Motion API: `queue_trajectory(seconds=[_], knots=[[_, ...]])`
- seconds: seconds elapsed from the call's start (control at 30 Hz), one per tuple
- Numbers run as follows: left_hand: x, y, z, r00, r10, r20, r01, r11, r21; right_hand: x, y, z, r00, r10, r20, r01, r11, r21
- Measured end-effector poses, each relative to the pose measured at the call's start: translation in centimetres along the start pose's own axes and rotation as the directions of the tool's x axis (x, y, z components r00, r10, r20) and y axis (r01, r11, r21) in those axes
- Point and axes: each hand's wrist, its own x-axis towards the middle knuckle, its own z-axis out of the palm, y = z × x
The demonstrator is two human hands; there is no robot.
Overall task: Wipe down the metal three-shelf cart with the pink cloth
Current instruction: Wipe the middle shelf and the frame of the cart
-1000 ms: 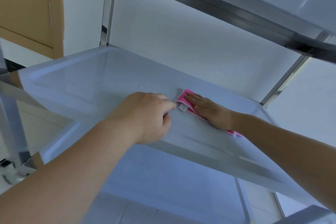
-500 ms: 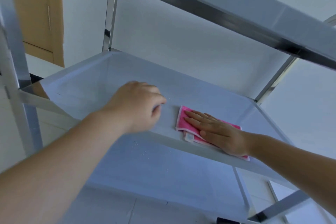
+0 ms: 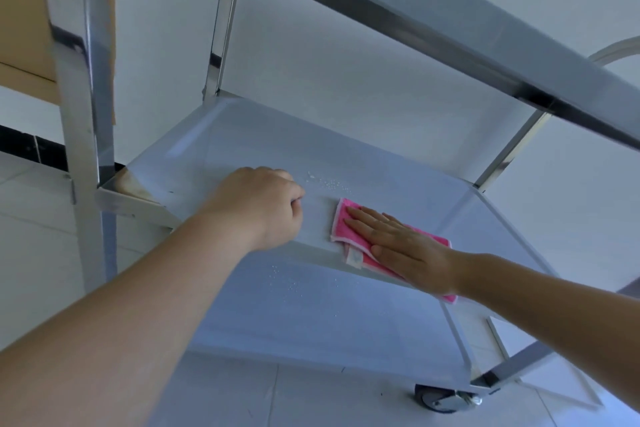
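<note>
The pink cloth point(image 3: 349, 229) lay folded on the middle shelf point(image 3: 398, 177) of the metal cart point(image 3: 433, 21), close to the shelf's near edge, with a small pale label showing at its near corner. The person's right hand point(image 3: 408, 251) rested flat on top of it, fingers straight and held close together, pointing away towards the left end of the shelf, palm pressing the cloth down. The left hand point(image 3: 263, 206) sat on the same shelf just left of the cloth, not touching it, curled into a loose fist with the knuckles up; whether anything was tucked inside it could not be told. A scatter of small water droplets point(image 3: 329, 184) stood on the shelf surface just beyond the two hands, and more droplets point(image 3: 287, 282) dotted the bottom shelf point(image 3: 311, 322) below. A castor wheel point(image 3: 438, 399) showed under the cart's near right corner, standing on a pale tiled floor point(image 3: 242, 399). A tan wooden panel point(image 3: 20, 10) stood behind the left upright.
</note>
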Motion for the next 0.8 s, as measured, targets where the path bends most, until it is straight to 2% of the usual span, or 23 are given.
queue_trajectory(seconds=[0.17,0.33,0.47,0.8], knots=[[0.1,-0.2,-0.2,0.999,-0.001,0.054,0.001,1.0,-0.003,1.7,1.1,-0.1,1.0,0.007,0.03,-0.007,1.0,0.002],[0.0,-0.3,0.0,0.999,0.0,0.048,0.001,1.0,-0.016,5.8,3.9,-0.7,0.999,0.039,-0.011,-0.038,0.997,0.06],[0.2,-0.4,-0.1,0.997,-0.008,0.08,0.01,1.0,-0.022,8.9,7.8,-1.7,0.99,0.144,-0.002,-0.144,0.99,0.007],[0.6,-0.4,0.5,0.999,-0.032,0.036,0.032,0.999,-0.017,14.1,17.7,-3.5,0.909,0.407,-0.09,-0.397,0.912,0.104]])
